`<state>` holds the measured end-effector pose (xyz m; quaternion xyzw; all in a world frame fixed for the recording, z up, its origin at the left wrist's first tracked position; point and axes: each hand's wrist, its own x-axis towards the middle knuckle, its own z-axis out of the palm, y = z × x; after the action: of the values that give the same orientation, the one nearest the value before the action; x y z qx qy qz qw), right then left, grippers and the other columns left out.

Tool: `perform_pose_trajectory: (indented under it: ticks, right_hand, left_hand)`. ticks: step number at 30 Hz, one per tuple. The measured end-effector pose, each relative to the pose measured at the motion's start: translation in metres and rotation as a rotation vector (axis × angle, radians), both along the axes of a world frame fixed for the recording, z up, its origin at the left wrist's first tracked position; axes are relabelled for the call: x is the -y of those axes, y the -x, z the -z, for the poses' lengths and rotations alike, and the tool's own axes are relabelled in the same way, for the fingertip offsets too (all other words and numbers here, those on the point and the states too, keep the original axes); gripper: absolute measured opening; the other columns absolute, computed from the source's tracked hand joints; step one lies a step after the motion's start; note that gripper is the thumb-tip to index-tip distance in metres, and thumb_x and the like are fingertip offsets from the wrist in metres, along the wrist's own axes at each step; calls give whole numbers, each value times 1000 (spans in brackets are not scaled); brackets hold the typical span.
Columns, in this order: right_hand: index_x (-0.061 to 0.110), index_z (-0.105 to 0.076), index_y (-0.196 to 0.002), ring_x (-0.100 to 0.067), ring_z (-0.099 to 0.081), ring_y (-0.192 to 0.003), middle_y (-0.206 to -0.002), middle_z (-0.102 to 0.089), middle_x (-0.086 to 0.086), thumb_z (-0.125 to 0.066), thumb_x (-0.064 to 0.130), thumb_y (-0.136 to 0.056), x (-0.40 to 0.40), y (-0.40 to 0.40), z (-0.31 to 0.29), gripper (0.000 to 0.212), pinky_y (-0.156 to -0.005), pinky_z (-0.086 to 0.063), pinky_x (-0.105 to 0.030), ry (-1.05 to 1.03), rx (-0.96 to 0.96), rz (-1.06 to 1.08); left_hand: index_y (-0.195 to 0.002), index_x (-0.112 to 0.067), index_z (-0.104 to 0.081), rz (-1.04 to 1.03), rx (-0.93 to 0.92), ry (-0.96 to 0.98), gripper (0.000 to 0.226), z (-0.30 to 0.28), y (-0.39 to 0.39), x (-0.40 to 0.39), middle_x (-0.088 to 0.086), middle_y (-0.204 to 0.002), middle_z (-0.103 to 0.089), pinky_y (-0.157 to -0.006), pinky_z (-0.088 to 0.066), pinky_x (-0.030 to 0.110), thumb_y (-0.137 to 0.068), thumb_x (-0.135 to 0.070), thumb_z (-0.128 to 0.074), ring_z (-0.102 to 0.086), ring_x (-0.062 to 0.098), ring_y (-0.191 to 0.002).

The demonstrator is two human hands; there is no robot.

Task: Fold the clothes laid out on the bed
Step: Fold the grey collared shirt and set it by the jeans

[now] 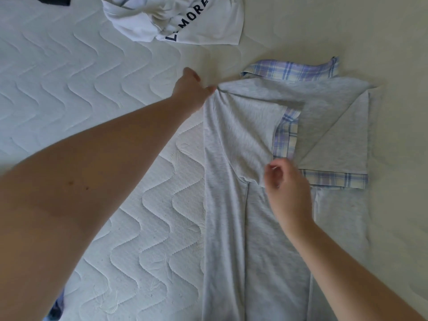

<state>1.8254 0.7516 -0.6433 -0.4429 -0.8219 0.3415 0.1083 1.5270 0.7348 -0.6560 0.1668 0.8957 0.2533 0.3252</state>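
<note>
A light grey shirt [243, 140] with plaid collar and sleeve cuffs lies on the bed, right of centre, both sleeves folded inward over its body. My left hand [191, 88] pinches the shirt's top left shoulder corner. My right hand [286, 184] is over the middle of the shirt, fingers curled at the lower edge of the folded left sleeve, by its plaid cuff; whether it grips the cloth is unclear. The shirt's lower part runs down out of the frame.
A crumpled white T-shirt [185, 17] with dark letters lies at the top centre. The quilted white mattress [81, 84] fills the left side. A dark item [64, 0] shows at the top left corner, and blue cloth [56, 309] at the bottom left.
</note>
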Motion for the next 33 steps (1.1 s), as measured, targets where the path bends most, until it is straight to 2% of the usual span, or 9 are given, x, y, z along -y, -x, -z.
perform_pose_trajectory:
  ticks: [3, 6, 12, 14, 16, 19, 24, 29, 33]
  right_hand:
    - [16, -68, -94, -7, -65, -74, -77, -67, 12, -57, 37, -95, 27, -2, 3, 24, -62, -44, -19, 240, 200, -80]
    - [20, -61, -91, -9, -64, -77, -70, -61, 17, -62, 47, -89, 37, 0, 17, 27, -67, -49, -27, 386, 308, 17]
    - [16, -57, -63, -15, -56, -57, -54, -56, 3, -63, 43, -83, 43, 12, 30, 34, -47, -32, -26, 433, 356, 91]
    - [17, -50, -55, -15, -50, -51, -49, -49, 3, -59, 41, -88, 45, 9, 29, 41, -47, -28, -27, 410, 339, 81]
    - [20, -45, -54, -13, -46, -50, -50, -47, 3, -53, 40, -93, 48, 4, 27, 45, -48, -29, -29, 365, 302, 73]
    - [15, -43, -59, -15, -45, -50, -53, -46, 1, -60, 41, -91, 54, -5, 25, 45, -49, -31, -29, 457, 227, 48]
    - [8, -68, -87, -23, -67, -76, -82, -70, -9, -75, 35, -79, 70, -17, 28, 29, -69, -54, -39, 872, 104, 92]
    - [11, -59, -124, -22, -67, -106, -116, -70, -9, -64, 12, -90, 84, -28, 37, 35, -94, -53, -38, 1316, -160, 219]
    - [13, -54, -134, -21, -63, -116, -124, -68, -6, -60, 21, -93, 91, -39, 34, 42, -105, -45, -41, 1441, -124, 142]
  left_hand:
    - [-108, -6, -60, -44, 175, 140, 47, 0, -20, 15, 9, -90, -70, -82, -59, 38, -88, -49, -66, -71, 26, -84]
    - [-108, -8, -60, -27, 248, 164, 50, 5, -41, 33, 6, -89, -68, -85, -58, 35, -81, -48, -75, -70, 22, -86]
    - [-123, -14, -62, -144, 625, 35, 50, 10, -82, 71, -3, -112, -70, -76, -57, 23, -79, -28, -81, -68, 13, -99]
    - [-117, -14, -64, -182, 628, -31, 37, 12, -99, 85, -2, -105, -72, -67, -56, 18, -83, -20, -78, -70, 10, -91]
    - [-109, -14, -67, -233, 546, -77, 24, 16, -114, 98, 4, -103, -73, -72, -60, 27, -86, -18, -74, -71, 18, -92]
    - [-100, -13, -67, -363, 476, -161, 19, 15, -134, 111, 15, -106, -71, -91, -55, 50, -87, -20, -55, -68, 34, -102]
    - [-101, -16, -67, -344, 590, -183, 29, 15, -168, 132, 9, -109, -72, -97, -53, 45, -93, -44, -62, -69, 26, -103]
    - [-115, -14, -68, -360, 746, -230, 32, 22, -185, 154, 5, -112, -73, -96, -54, 35, -94, -38, -64, -69, 19, -106]
    - [-120, -14, -65, -461, 890, -330, 38, 22, -192, 167, 5, -113, -73, -90, -56, 33, -97, -42, -56, -70, 19, -104]
